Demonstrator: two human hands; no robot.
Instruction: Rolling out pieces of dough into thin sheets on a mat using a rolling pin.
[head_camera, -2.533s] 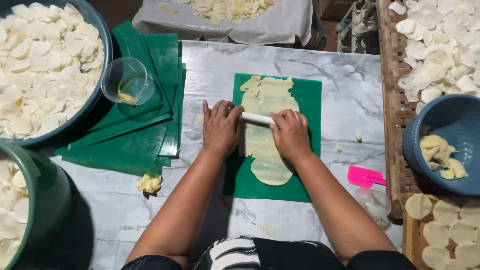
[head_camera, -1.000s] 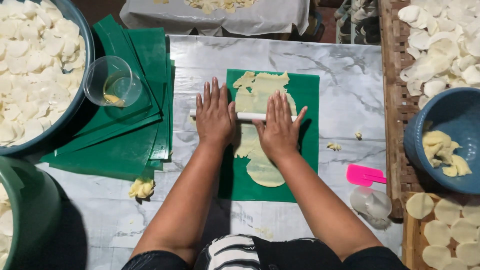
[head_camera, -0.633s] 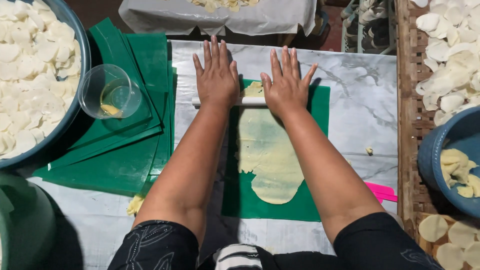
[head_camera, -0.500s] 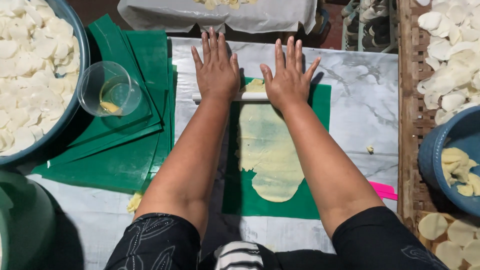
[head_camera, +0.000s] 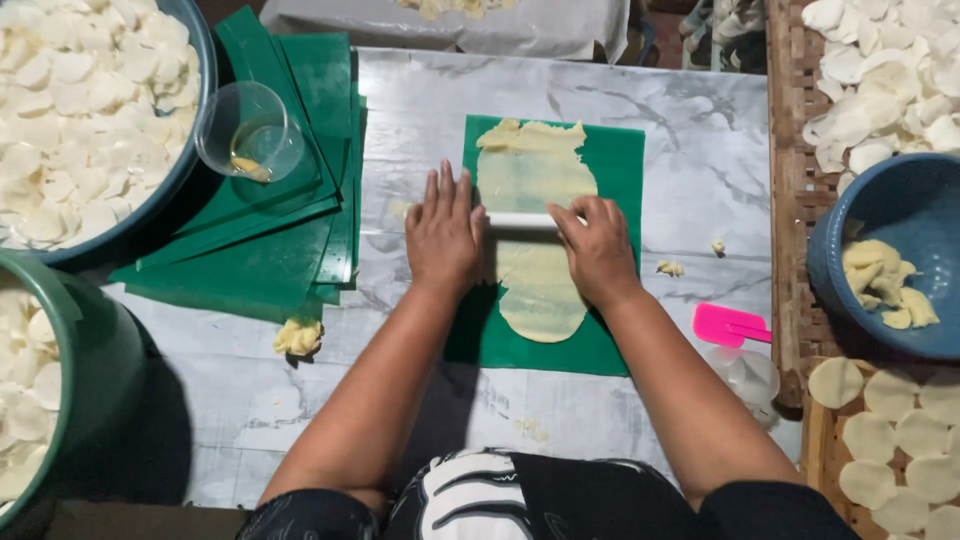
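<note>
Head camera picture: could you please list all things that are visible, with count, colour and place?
rolling pin: one, white, across the dough under both hands
dough sheet: one, pale yellow, on the mat
mat: one, green, table centre
spare mats: several, green, stacked at left
cup: one, clear, on the stack
dough lump: one, yellow, below the stack
scraper: one, pink, right of mat
bowl: one, blue, right, holding dough scraps
left hand: flat on the pin
right hand: on the pin

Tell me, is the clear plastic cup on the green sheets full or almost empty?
Almost empty: the clear cup stands upright and holds only a little yellowish liquid at its bottom.
</note>
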